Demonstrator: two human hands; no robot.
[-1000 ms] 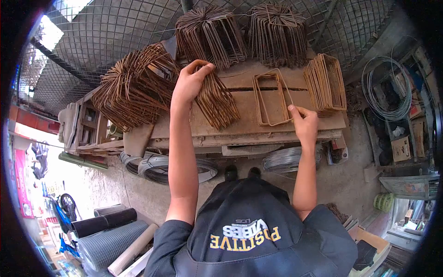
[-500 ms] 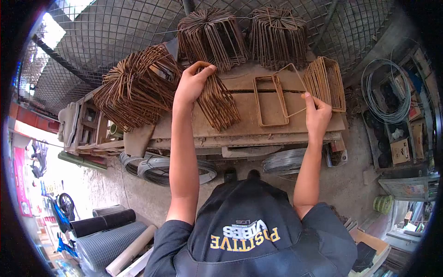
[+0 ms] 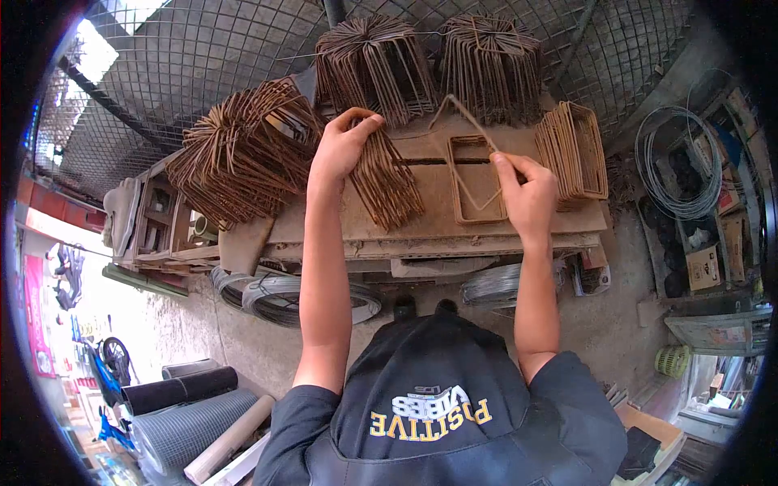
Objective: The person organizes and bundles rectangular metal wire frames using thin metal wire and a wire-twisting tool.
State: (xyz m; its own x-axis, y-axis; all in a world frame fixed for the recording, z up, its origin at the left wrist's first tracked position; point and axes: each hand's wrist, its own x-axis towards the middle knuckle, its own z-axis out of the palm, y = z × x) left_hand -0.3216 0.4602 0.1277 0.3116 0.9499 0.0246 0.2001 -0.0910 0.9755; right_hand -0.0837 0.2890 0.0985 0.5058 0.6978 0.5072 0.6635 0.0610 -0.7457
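My left hand [image 3: 342, 150] is closed around the top end of a row of rusty rebar stirrups [image 3: 391, 185] on the table [image 3: 429, 233]. Between the thumb and fingers of my right hand [image 3: 528, 194] is a single rebar stirrup [image 3: 472, 121], raised and tilted. Below it, a few rectangular stirrups [image 3: 455, 188] lie flat, partly covered by the raised one. To the right of my right hand stands a leaning stack of stirrups [image 3: 571, 154].
Large bundles of stirrups [image 3: 235, 154] stand at the left, with two more bundles [image 3: 373, 61] [image 3: 490, 61] at the back against wire mesh [image 3: 227, 57]. Wire coils [image 3: 312, 300] lie under the table. Another wire coil [image 3: 679, 162] hangs at right. Mesh rolls [image 3: 190, 425] lie lower left.
My right hand has moved left with the single stirrup, away from the right stack and over the flat stirrups. My left hand stays on its row.
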